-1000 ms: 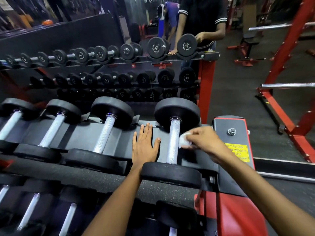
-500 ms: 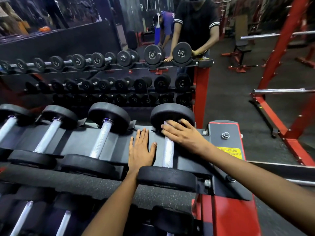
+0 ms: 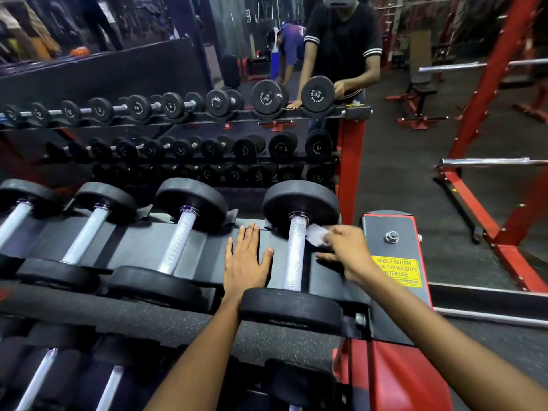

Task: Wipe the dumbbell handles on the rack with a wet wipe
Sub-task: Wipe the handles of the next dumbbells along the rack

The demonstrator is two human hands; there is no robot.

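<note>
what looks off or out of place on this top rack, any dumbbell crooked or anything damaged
Nothing stands out. The dumbbells sit parallel in their cradles; the right hand holds the wipe against the end dumbbell's handle, the left hand lies flat beside it.

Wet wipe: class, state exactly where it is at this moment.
In the head view, the wet wipe is pinched in the right hand, against the right side of the rightmost dumbbell handle, near its far end.

Rightmost dumbbell (image 3: 296, 250) lies on my rack's top tier (image 3: 142, 247), black rubber heads near & far, knurled chrome handle (image 3: 294, 253) between. White wet wipe (image 3: 315, 236), crumpled, sits against handle's right side, up by far head.
</note>
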